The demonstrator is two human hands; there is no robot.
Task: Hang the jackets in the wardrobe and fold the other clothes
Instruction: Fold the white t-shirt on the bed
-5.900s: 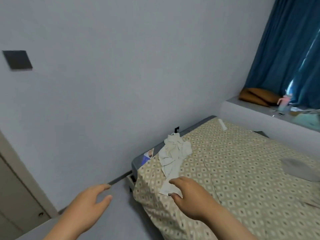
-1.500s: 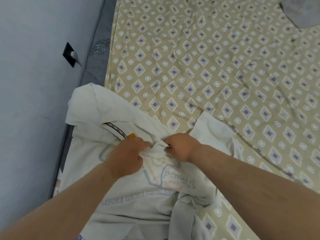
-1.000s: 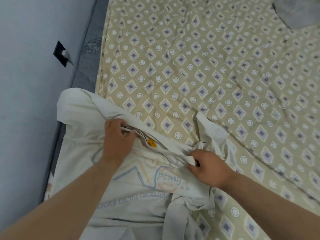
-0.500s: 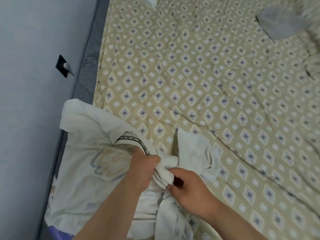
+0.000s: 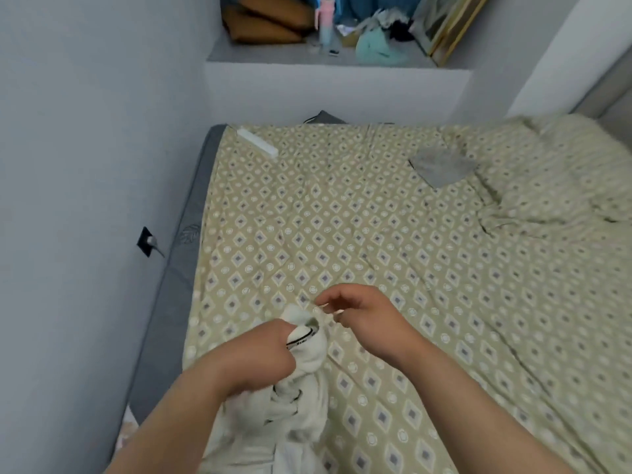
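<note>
A white T-shirt (image 5: pixel 305 419) with a black-trimmed collar lies bunched at the near left corner of the bed (image 5: pixel 376 234). My left hand (image 5: pixel 260 357) grips the bunched fabric just below the collar and lifts it a little. My right hand (image 5: pixel 359 316) hovers just right of the collar with loosely curled fingers; I see no fabric between them. A grey garment (image 5: pixel 441 164) lies flat at the far right of the bed.
A white bar-shaped object (image 5: pixel 258 143) lies at the bed's far left corner. A crumpled patterned cover (image 5: pixel 564 172) is heaped at the right. Behind the bed, a ledge (image 5: pixel 307 59) holds brown cushions, a pink bottle and a teal item. A wall socket (image 5: pixel 148 241) sits on the left.
The spread shirt has been gathered into a bunch in my left hand. My right hand has let go of it and moved up to the right. The view has tilted up.
</note>
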